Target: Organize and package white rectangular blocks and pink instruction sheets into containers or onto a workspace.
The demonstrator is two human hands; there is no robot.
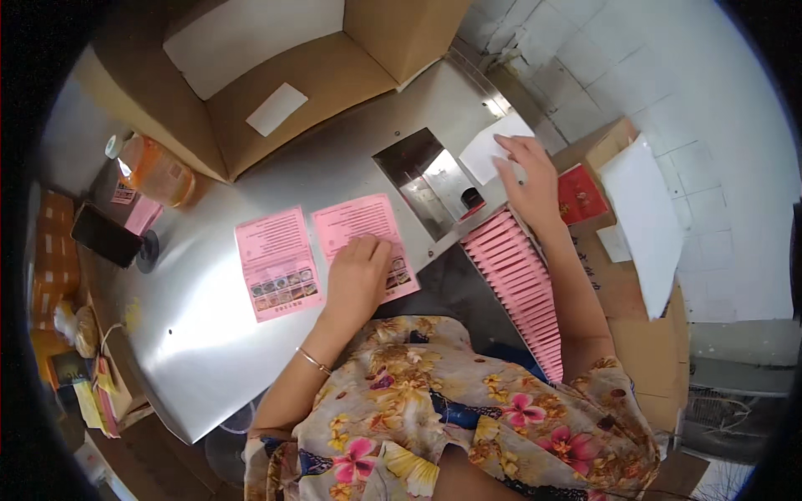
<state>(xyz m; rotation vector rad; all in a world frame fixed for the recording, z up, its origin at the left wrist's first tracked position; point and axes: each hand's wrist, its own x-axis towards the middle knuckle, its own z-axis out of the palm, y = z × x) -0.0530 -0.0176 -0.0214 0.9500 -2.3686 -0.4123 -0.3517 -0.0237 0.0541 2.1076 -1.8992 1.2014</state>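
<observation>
My left hand [359,275] lies over a folded pink leaflet [355,215] with printed text and small pictures, its fingers flat against the paper. A second pink leaflet [271,242] is spread on the steel table to its left. Farther right, my right hand [530,179] reaches to a white sheet [489,154] at the table's edge. Thumb and fingers of that hand are apart, touching or just over the sheet. Below my right wrist, a long row of pink folded papers [518,292] stands packed in a narrow tray that runs toward my body.
An open cardboard box [309,71] stands at the back of the steel table [200,334]. Left are a bottle of orange liquid [154,171] and a phone [106,235] on a stand. A recessed opening [430,184] holds a black part. Cardboard boxes [643,334] stand right.
</observation>
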